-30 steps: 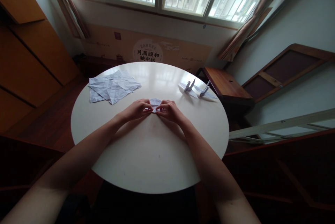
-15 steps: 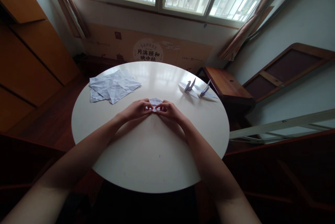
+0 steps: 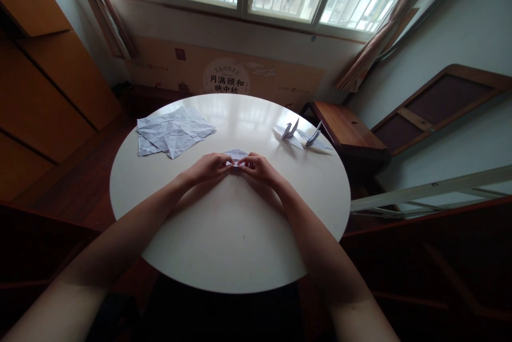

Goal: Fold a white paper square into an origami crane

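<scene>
A small piece of folded paper (image 3: 237, 154), pale bluish white, lies on the white table between my two hands. My left hand (image 3: 213, 167) pinches its near left part with thumb and fingers. From the other side, my right hand (image 3: 256, 166) grips the near right part in the same way. The fingertips almost meet at the paper's near edge and hide much of it. Two paper cranes (image 3: 289, 133) with spread wings stand farther off, to the right of my hands.
Several creased paper sheets (image 3: 174, 131) lie overlapping at the table's left back. The round white table (image 3: 224, 246) has its near edge between my forearms. A wooden stool-like piece (image 3: 346, 126) stands beyond its right side, and a printed cardboard panel (image 3: 160, 70) leans under the window.
My fingertips have shifted slightly at the paper's near edge, and its visible part looks a little flatter. Both hands keep hold in nearly the same place.
</scene>
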### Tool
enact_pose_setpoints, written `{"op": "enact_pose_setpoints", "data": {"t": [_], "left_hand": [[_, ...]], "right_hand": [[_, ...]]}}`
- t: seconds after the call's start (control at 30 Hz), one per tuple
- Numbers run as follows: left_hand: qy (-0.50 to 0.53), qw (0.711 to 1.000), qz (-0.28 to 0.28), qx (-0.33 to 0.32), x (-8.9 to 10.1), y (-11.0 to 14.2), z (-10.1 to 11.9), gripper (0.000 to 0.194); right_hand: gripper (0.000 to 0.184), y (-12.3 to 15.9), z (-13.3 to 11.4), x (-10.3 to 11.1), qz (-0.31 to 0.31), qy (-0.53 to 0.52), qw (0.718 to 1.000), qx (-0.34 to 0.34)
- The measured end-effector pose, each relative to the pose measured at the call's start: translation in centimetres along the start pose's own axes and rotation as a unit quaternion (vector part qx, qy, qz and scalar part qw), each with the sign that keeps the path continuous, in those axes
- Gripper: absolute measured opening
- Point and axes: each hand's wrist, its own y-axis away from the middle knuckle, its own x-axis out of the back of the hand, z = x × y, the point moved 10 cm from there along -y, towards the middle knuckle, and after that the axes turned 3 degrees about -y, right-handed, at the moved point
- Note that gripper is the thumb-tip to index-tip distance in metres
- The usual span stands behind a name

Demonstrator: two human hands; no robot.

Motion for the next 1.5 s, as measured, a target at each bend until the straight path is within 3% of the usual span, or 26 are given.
{"op": "enact_pose_setpoints", "data": {"t": [0.7, 0.97, 1.1, 1.5], "left_hand": [[-0.024, 1.0, -0.006, 0.012, -0.3, -0.2, -0.7, 0.026], [-0.053, 0.998, -0.007, -0.041, -0.5, -0.3, 0.1, 0.035], [-0.021, 0.998, -0.003, -0.065, -0.4, -0.2, 0.5, 0.033], [0.003, 0.999, -0.011, -0.043, -0.7, -0.2, -0.3, 0.032]], "right_hand": [[0.015, -0.3, 0.4, 0.2, 0.029, 0.003, 1.0, 0.009], [0.021, -0.3, 0.6, 0.6, 0.054, 0.027, 0.998, 0.005], [0.017, -0.3, 0.9, 0.5, 0.048, 0.019, 0.999, 0.003], [0.012, -0.2, 0.4, 0.4, 0.024, 0.021, 0.999, -0.012]]}}
